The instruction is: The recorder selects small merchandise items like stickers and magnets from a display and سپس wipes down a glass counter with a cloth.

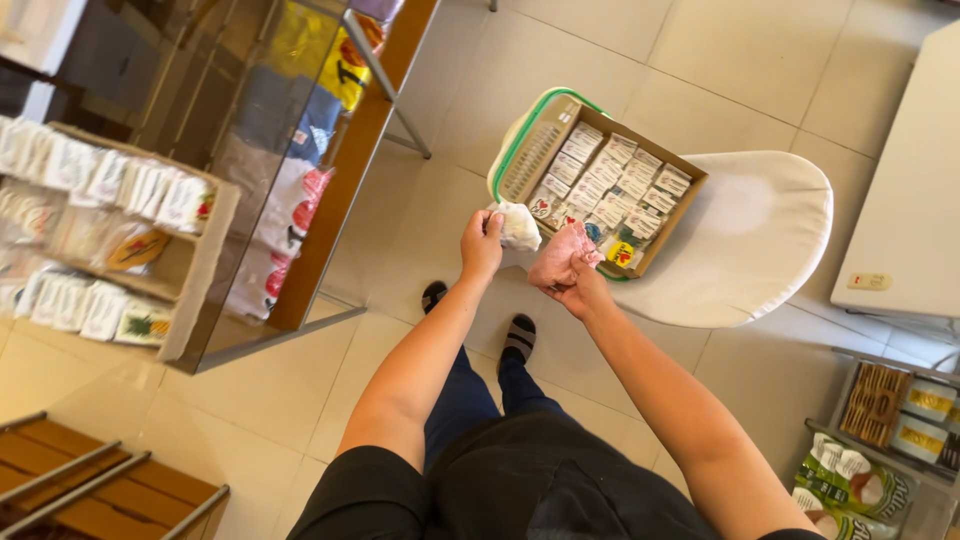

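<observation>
Left hand [481, 243] grasping white folded packet [519, 226], right hand [570, 272] clenched on pink cloth bundle [562, 254], both raised near brown cardboard box [673, 211] of small packets for easy reach.

We're on one head-worn camera, peering steeply down past both forearms to the tiled floor [420, 230]. The hands sit mid-frame at arm's length, the white stool [760, 240] just beyond. No second view shares this scene.
</observation>
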